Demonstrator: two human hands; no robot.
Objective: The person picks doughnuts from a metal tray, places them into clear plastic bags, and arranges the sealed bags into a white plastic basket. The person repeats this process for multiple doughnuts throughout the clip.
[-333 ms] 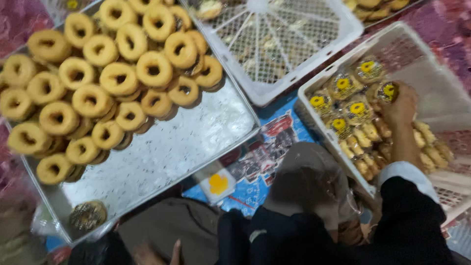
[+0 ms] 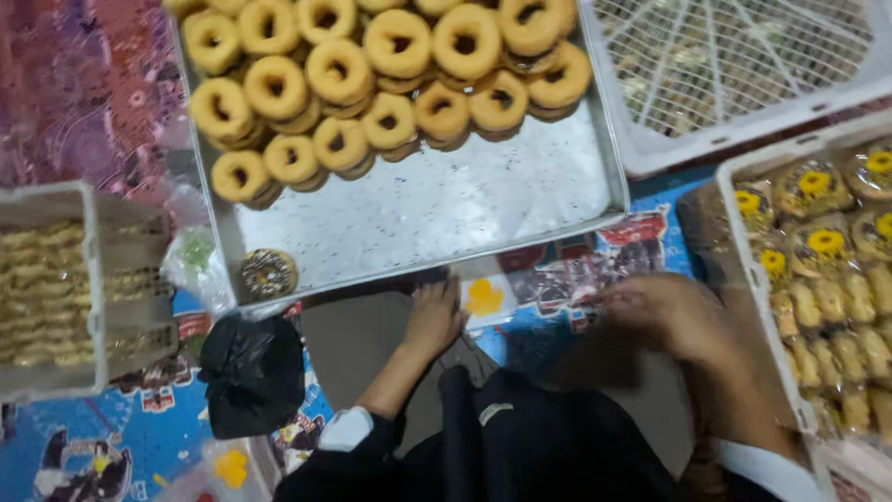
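Two hands reached forward from dark sleeves with white cuffs. The left hand (image 2: 435,316) rested palm down, fingers spread and holding nothing, on a grey-brown sheet (image 2: 358,339) just below the near edge of the metal tray (image 2: 446,209). The right hand (image 2: 664,314) was blurred; its fingers seemed curled over the printed mat (image 2: 595,270), and I could not tell whether it gripped anything. A black bag (image 2: 251,372) lay left of the left arm. On the tray's near corner sat one dark-topped doughnut (image 2: 268,273); plain ring doughnuts (image 2: 372,84) were piled at its far end. A white crate (image 2: 818,307) of wrapped pastries stood right, another crate (image 2: 56,288) left, and an empty mesh crate (image 2: 734,74) beyond.
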